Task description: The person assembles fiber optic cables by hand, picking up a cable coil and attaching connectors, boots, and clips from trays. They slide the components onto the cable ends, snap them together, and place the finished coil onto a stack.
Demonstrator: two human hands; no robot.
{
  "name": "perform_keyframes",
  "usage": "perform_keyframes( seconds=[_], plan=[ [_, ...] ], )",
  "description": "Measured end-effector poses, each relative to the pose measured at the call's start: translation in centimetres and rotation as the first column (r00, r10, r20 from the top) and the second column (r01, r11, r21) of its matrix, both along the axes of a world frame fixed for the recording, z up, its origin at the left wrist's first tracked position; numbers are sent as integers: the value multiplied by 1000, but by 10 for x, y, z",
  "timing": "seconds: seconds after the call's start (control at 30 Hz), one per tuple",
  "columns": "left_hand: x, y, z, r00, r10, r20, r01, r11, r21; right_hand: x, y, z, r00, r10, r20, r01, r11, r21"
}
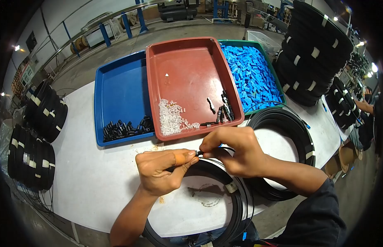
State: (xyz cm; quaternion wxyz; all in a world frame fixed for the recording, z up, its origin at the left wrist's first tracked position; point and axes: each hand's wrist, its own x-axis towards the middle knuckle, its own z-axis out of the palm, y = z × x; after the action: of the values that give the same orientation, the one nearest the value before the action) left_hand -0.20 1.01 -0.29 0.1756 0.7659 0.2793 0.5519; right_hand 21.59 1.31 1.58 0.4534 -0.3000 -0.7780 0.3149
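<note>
My left hand (160,171), with orange tape round its index finger, is closed in a pinch on a small black connector (197,153). My right hand (236,150) meets it fingertip to fingertip, pinching a thin black cable (228,149) at the connector's other side. The fingers cover most of the joint, so how far the cable sits in the connector is hidden. Below both hands lies a coil of black cable (236,201), wrapped with a pale label. A second black coil (304,140) rests to the right, partly behind my right forearm.
A blue tray (99,99) holds black sleeves. The red tray (152,78) holds small clear caps and several black connectors. Blue clips (253,78) fill a green tray (278,84). Coil stacks stand right (311,57) and left (33,158) of the white table (80,185).
</note>
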Motion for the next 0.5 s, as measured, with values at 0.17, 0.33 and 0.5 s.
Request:
perform_keyframes(
  seconds=[0.17,0.33,0.5],
  plan=[
    [-3,-3,-4,992,-47,118,74,970,-230,-3,4,-9,988,-93,123,-16,728,686],
    [-1,3,-6,1000,-17,-11,18,997,73,-7,1,-3,994,27,-105,-59,949,-310],
    [-1,2,-4,999,-14,38,15,1000,-14,-2,-2,3,998,11,60,-23,981,194]
  ],
)
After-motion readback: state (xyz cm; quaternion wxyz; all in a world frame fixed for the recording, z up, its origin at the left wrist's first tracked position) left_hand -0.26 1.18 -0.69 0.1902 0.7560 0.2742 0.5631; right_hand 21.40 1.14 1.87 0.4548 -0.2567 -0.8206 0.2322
